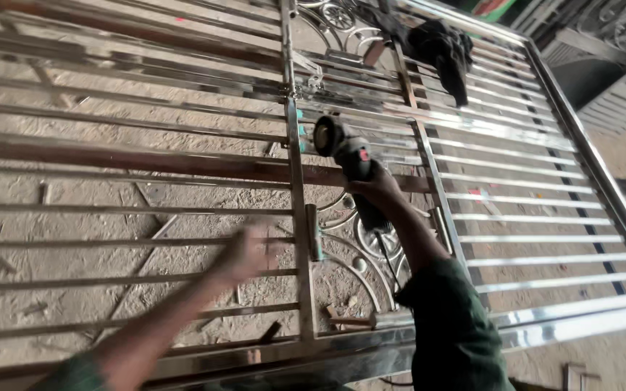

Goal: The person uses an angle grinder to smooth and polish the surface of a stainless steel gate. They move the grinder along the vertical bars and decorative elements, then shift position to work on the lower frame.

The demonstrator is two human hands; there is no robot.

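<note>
The left hand reaches in from the near left on a bare forearm, blurred with motion. It hovers over the thin horizontal bars of a large steel gate that lies flat above the dusty floor. Its fingers look loosely spread and hold nothing, though the blur hides whether they touch a bar. It is just left of the gate's upright centre post.

To the right of that post, the right hand is clamped round the dark body of an angle grinder. The right forearm stretches away from the near edge, and a dark green sleeve covers the upper arm. The grinder's round head points to the far left and sits at the centre post, just above a wide brownish crossbar. Its black cord runs back toward the sleeve. The two hands are well apart, one on each side of the post.

Curved scrollwork fills the gate panel beneath the right forearm. Farther right, polished flat slats run across to the shiny outer frame. At the far end, a black cloth lies bunched on the slats. Small red and teal scraps show on the floor between the slats; their shape is too small to tell.
</note>
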